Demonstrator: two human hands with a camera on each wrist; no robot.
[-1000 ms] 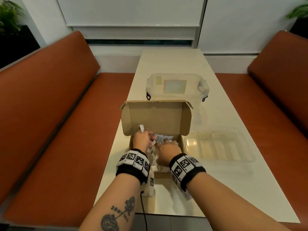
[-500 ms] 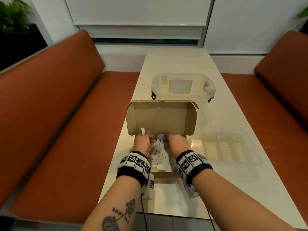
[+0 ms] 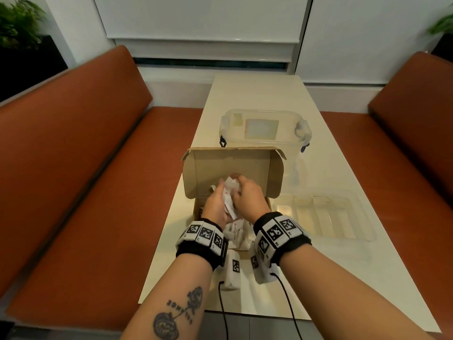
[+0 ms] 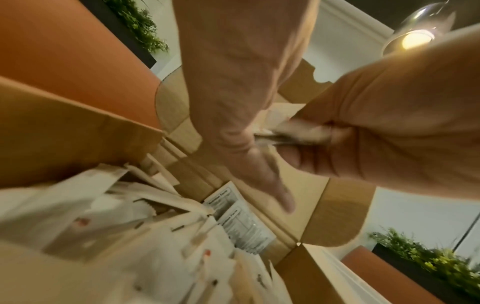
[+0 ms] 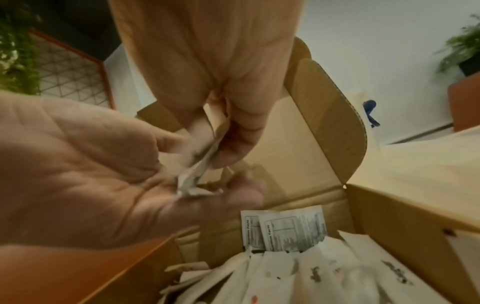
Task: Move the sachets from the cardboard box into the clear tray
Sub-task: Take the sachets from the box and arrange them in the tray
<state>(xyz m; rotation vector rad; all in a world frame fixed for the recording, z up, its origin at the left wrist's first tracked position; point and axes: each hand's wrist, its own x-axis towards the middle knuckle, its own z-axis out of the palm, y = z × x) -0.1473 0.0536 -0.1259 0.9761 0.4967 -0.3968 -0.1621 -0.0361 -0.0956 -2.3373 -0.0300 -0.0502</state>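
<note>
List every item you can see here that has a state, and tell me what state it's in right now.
cardboard box: open, lid flap upright, sachets inside.
bunch of sachets: lifted above the box, held between both hands.
left hand: palm up, cupping the bunch.
right hand: grips the bunch from above.
clear tray: looks empty, right of the box.
lidded plastic container: closed, behind the box.

Lidded plastic container [image 3: 264,128] on table [image 3: 257,94]; orange benches [image 3: 73,143].

On the table [image 3: 255,94], the box [image 3: 232,173] stands before the tub [image 3: 264,133], with the tray [image 3: 326,214] to its right. Sachets [image 3: 235,234] lie in the box.
</note>
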